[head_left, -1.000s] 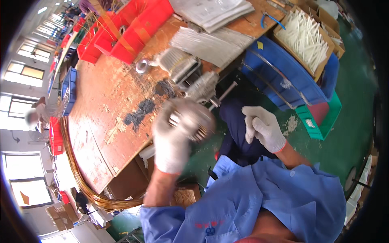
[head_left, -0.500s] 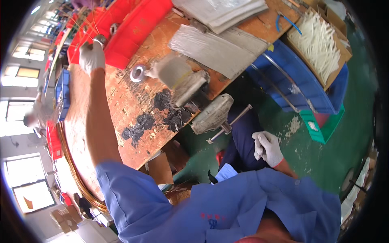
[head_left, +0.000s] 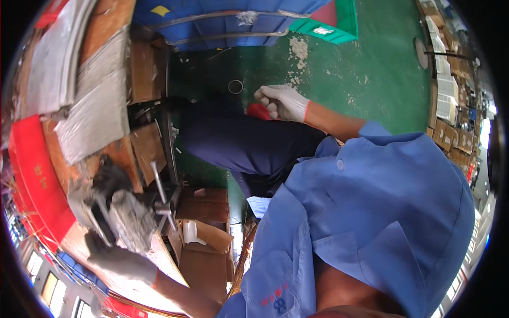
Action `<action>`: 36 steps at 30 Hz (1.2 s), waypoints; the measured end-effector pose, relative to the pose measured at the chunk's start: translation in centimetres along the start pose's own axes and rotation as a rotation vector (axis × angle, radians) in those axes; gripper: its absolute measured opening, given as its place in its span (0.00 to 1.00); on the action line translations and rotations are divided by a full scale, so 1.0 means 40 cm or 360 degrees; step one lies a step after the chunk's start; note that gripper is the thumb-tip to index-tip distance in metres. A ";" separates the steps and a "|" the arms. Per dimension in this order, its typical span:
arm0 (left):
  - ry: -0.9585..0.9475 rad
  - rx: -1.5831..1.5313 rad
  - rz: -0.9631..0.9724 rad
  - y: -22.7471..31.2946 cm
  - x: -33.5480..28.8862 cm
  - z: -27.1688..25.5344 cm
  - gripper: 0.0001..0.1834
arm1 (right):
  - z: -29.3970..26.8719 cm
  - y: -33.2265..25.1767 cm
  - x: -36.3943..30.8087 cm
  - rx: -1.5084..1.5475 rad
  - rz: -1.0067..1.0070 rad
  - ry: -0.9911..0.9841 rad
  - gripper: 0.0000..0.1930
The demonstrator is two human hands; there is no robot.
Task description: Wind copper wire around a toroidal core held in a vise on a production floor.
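Left hand (head_left: 123,262) beside vise (head_left: 130,220), near side, grip unclear to us; right hand (head_left: 284,103) curled, farther right, contents hidden. We spot no clamped part; progress unclear.

Head-worn fisheye view, looking steeply down over the wearer's own front.
The left camera of a side-by-side pair sits on the person's head, its wide field edged in black. Nearest is the blue buttoned cloth shirt (head_left: 382,175), filling the lower right; beyond it lie the dark navy trousers (head_left: 249,140) and, farther down, the green floor (head_left: 382,79). The worn brown wooden tabletop (head_left: 108,29) runs along the left side, bent by the lens. The left grip (head_left: 116,259), a hand in a white knitted glove, shows at lower left; the right grip (head_left: 286,103), gloved alike, shows above centre. Brown cardboard cartons (head_left: 448,138) curve along the right rim.
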State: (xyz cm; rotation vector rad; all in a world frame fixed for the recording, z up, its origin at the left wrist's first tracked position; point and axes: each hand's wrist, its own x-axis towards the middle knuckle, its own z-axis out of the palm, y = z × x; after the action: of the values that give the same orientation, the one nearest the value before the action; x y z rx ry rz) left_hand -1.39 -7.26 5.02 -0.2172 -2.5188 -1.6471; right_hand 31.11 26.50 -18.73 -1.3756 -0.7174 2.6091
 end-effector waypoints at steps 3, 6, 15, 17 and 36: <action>0.0125 0.0131 -0.0051 0.131 -0.028 0.102 0.41 | -0.171 0.092 0.162 -0.0040 0.0089 0.0184 0.13; 0.0123 0.0398 -0.0372 0.177 -0.027 0.110 0.35 | -0.223 0.168 0.290 -0.0553 0.0366 0.0251 0.16; -0.0108 0.0696 -0.0355 -0.020 0.116 0.220 0.30 | -0.310 0.285 0.741 -0.2599 0.0343 0.0145 0.23; -0.0176 0.0799 -0.0290 -0.057 0.146 0.256 0.30 | -0.301 0.311 0.830 -0.2682 0.0350 0.0327 0.23; -0.0498 0.1272 0.0197 -0.015 0.086 0.141 0.28 | -0.079 0.045 0.672 -0.1937 -0.0896 -0.0062 0.30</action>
State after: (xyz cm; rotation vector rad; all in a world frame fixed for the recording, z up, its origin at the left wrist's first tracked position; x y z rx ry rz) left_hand -5.03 -2.14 2.83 -0.5487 -3.0727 -0.4966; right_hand 18.14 34.21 -41.27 -0.9620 -2.4660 1.6700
